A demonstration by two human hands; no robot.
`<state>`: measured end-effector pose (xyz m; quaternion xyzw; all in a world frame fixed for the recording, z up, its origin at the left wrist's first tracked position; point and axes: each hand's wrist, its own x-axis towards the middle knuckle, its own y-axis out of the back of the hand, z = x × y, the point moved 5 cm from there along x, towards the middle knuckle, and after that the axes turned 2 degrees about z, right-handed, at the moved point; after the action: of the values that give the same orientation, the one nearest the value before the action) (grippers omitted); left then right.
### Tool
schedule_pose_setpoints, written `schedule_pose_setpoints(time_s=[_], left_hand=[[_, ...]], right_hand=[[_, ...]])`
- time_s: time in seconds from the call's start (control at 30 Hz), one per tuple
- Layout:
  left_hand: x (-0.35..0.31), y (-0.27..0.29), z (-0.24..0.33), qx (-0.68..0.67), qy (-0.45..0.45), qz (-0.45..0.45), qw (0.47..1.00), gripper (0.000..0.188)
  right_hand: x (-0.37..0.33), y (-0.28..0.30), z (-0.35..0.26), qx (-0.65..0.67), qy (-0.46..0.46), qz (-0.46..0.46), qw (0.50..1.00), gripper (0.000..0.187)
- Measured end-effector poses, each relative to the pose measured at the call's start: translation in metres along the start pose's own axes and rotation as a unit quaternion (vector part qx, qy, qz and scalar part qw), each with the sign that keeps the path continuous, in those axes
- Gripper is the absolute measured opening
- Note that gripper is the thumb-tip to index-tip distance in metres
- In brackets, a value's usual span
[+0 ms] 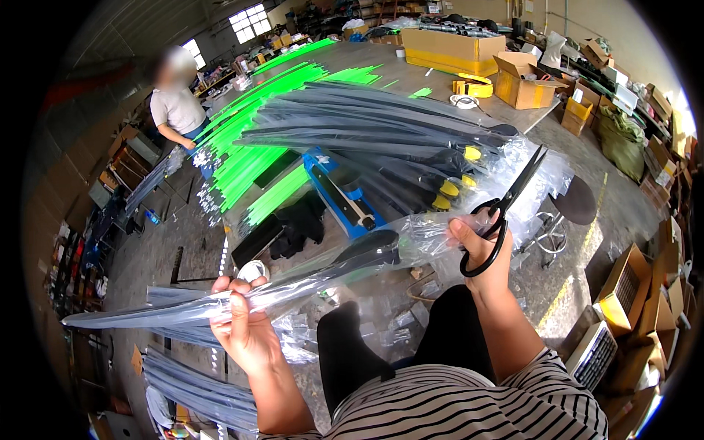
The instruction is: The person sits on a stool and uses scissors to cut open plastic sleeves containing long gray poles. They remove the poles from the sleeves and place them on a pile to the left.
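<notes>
A long, thin item in a clear plastic sleeve [323,275] stretches across in front of me, with a dark, broad part [370,248] showing through near its right end. My left hand [248,326] is closed around the sleeve left of its middle. My right hand [480,246] is closed on the black-handled scissors [513,198] and also pinches the sleeve's loose right end. The scissor blades point up and away, clear of the sleeve. Beyond lies a heap of similar plastic-sleeved items [367,117], some with yellow tips [447,188].
Bright green rods [249,154] are piled on the table at the left, under the heap. A blue tool [339,194] and black cloth [301,224] lie nearer. A person [176,110] stands far left. Cardboard boxes [524,81] stand behind; a round stool [572,202] is at right.
</notes>
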<state>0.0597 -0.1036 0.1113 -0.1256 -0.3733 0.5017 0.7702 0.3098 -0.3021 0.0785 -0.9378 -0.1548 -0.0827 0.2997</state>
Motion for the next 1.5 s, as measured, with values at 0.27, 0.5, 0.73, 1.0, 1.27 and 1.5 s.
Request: schedule_pose_setpoints(time_s=[0.27, 0.5, 0.73, 1.0, 1.27, 1.5], left_hand=[[0.018, 0.053, -0.021, -0.041, 0.033, 0.022, 0.998, 0.03], [0.025, 0.047, -0.021, -0.02, -0.001, 0.017, 1.0, 0.029], [0.012, 0.033, -0.019, 0.005, -0.008, 0.024, 1.0, 0.025], [0.002, 0.025, -0.011, 0.006, -0.033, 0.015, 0.999, 0.023], [0.003, 0.033, -0.008, 0.014, -0.04, 0.035, 0.998, 0.025], [0.004, 0.03, -0.01, 0.016, -0.041, 0.024, 0.999, 0.024]], right_hand=[[-0.004, 0.054, 0.002, -0.153, 0.046, -0.033, 0.987, 0.028], [-0.083, 0.051, 0.054, -0.386, -0.111, -0.373, 0.836, 0.049], [-0.089, 0.013, 0.055, -0.498, 0.02, -0.366, 0.786, 0.06], [-0.066, -0.004, 0.045, -0.539, 0.007, -0.304, 0.785, 0.057], [-0.08, 0.011, 0.057, -0.436, -0.044, -0.357, 0.825, 0.045], [-0.09, 0.014, 0.065, -0.403, -0.072, -0.389, 0.825, 0.039]])
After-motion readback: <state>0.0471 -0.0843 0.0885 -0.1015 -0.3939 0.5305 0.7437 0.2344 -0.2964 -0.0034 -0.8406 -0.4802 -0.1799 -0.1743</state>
